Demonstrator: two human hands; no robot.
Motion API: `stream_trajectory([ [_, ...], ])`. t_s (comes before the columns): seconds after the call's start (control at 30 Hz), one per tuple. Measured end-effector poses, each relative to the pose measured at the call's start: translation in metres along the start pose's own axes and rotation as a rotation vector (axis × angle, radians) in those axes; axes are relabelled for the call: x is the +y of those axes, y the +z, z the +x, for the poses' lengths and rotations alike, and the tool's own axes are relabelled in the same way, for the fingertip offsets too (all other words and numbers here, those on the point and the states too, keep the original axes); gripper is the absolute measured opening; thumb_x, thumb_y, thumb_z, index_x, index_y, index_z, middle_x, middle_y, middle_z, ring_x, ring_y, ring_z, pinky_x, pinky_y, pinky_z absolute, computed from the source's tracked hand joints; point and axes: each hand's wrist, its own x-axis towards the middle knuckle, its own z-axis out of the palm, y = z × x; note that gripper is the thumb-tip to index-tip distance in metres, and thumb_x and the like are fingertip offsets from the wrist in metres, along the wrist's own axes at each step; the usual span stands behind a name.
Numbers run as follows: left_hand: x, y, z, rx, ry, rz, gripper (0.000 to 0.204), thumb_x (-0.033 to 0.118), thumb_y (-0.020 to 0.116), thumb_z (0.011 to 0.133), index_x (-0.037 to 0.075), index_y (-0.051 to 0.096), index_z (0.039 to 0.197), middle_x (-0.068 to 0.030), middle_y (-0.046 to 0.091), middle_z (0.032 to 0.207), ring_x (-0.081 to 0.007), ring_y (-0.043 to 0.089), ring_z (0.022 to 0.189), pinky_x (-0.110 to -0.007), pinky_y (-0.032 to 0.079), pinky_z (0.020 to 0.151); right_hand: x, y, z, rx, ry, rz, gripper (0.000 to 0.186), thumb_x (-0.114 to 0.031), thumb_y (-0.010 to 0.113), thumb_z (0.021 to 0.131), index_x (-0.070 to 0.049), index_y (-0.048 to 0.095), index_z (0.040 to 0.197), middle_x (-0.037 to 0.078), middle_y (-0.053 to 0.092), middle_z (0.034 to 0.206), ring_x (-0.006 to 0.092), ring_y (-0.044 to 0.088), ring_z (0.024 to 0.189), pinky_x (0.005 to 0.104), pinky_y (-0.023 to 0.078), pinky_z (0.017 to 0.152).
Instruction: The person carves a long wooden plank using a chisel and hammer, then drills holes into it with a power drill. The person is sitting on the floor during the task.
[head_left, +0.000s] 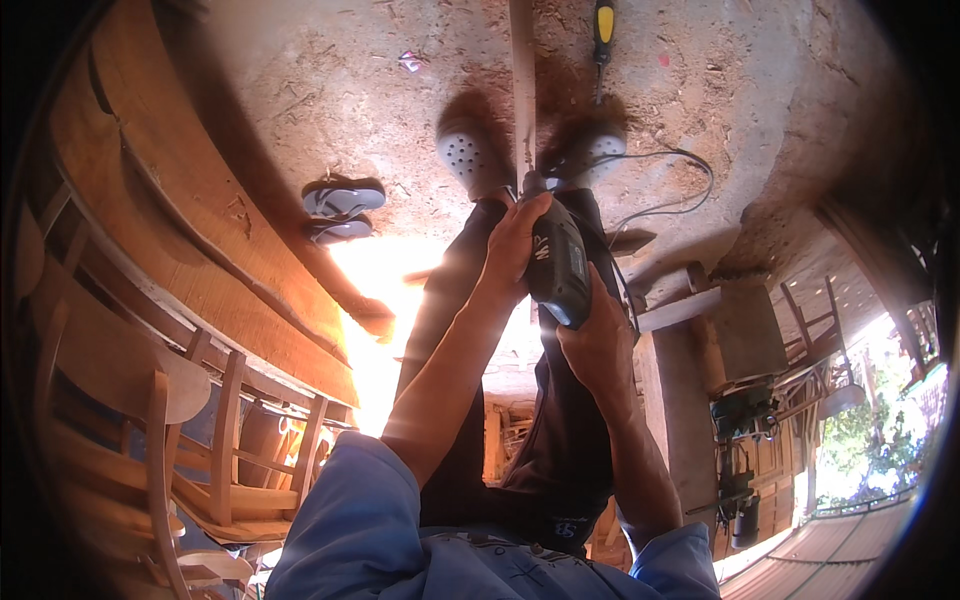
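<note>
A dark corded power drill [558, 262] sits between my two hands, its chuck end toward a long narrow wooden piece [523, 85]. That piece runs from the top of the view down between my shoes. My left hand [513, 240] is closed around the front of the drill near the chuck. At the rear, my right hand [597, 335] is wrapped about the drill's back and handle, its fingers partly hidden. I cannot tell whether the bit is in the wood.
A yellow-and-black screwdriver [602, 35] lies on the floor beyond my right shoe. The black cord [708, 180] loops at the right. Grey flip-flops [343, 200] lie at the left by a long wooden plank [200, 220]. Wooden chairs [225, 430] stand lower left; a workbench [745, 335] is right.
</note>
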Motion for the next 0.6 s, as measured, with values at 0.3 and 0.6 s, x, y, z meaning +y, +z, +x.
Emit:
stream_trajectory([
  [0.3, -0.0009, -0.0004, 0.0033, 0.009, 0.017, 0.026, 0.028, 0.029, 0.065, 0.102, 0.004, 0.062, 0.117, -0.0104, 0.073, 0.091, -0.0218, 0.073, 0.075, -0.036, 0.062, 0.069, -0.0015, -0.002, 0.0008, 0.004, -0.017, -0.014, 0.076, -0.007, 0.079, 0.078, 0.008, 0.048, 0.146, 0.026, 0.073, 0.106, 0.0447, 0.068, 0.096, 0.0522, 0.054, 0.086],
  [0.6, -0.0011, -0.0002, 0.0025, 0.032, 0.01, 0.039, 0.029, 0.029, 0.065, 0.102, 0.005, 0.062, 0.118, -0.01, 0.073, 0.091, -0.0215, 0.073, 0.075, -0.036, 0.062, 0.069, -0.0019, -0.0032, 0.0015, -0.012, 0.002, -0.002, 0.078, -0.005, 0.078, 0.076, 0.008, 0.048, 0.146, 0.026, 0.073, 0.108, 0.0439, 0.069, 0.097, 0.0519, 0.055, 0.087],
])
